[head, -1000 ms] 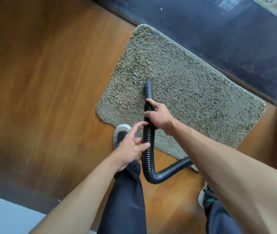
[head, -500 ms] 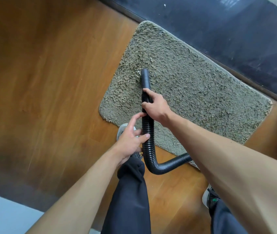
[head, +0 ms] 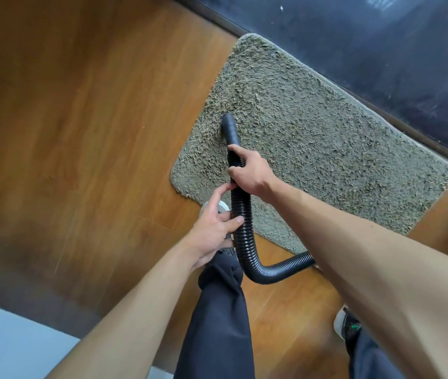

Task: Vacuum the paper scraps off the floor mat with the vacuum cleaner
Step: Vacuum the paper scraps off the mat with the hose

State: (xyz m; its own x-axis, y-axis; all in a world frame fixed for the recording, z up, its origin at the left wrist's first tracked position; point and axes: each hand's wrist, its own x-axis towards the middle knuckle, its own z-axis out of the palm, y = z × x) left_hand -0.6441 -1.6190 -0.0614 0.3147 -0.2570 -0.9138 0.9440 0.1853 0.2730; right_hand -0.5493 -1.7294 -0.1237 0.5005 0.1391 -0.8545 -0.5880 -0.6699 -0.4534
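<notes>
A shaggy grey-green floor mat (head: 326, 138) lies on the wooden floor, its far edge against a dark threshold. A black ribbed vacuum hose (head: 244, 228) curves up from under my right arm, and its smooth nozzle tip (head: 229, 127) presses into the mat's left part. My right hand (head: 253, 170) grips the hose just behind the nozzle. Lower down, my left hand (head: 214, 228) holds the hose with thumb and fingers around it. I see no paper scraps on the mat. The vacuum body is out of view.
My left shoe (head: 212, 209) stands at the mat's near left corner, mostly hidden by my left hand; my right shoe (head: 346, 324) is on the floor at lower right. A dark threshold strip (head: 381, 50) runs behind the mat. A pale surface (head: 4, 343) fills the lower left corner.
The nozzle has slid leftward across the mat, toward its left edge, with both hands following on the hose. The grips have not changed.
</notes>
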